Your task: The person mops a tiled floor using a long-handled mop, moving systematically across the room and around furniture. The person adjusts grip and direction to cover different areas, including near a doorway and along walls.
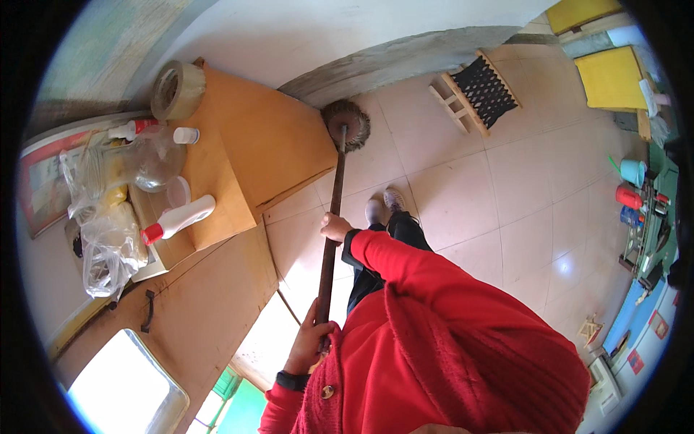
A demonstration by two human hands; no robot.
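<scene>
A long-handled round mop (355, 127), with a brown centre and a grey fringed rim, rests on the tiled floor by the wall and the corner of an orange-brown wooden cabinet (271, 130). Its dark pole (328, 266) runs down towards my body. My right hand (336, 228) is closed around the middle of the pole, above my shoes. Nearer my chest, my left hand (310, 342), with a black band at the wrist, grips the pole close to its upper end; part of that grip is hidden by the red cardigan.
Bottles, plastic bags and a tape roll (179, 89) lie on the furniture at left. A folding stool (480, 92) with black webbing stands near the wall. At far right are a yellow-covered piece of furniture (612, 78), a light-blue cup (633, 171) and a red container (628, 197).
</scene>
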